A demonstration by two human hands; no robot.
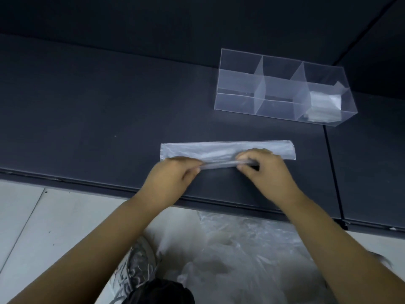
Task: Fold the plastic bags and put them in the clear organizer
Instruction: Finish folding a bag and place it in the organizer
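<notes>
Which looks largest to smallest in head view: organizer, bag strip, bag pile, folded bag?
1. bag pile, though nearest the camera, so inflated
2. organizer
3. bag strip
4. folded bag in the organizer

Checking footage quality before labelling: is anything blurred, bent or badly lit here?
Head view: dim, even light; left hand and right hand motion-blurred on the folded bag; table edge runs tilted; clear organizer catches pale glare; floor bag pile looks soft.
</notes>
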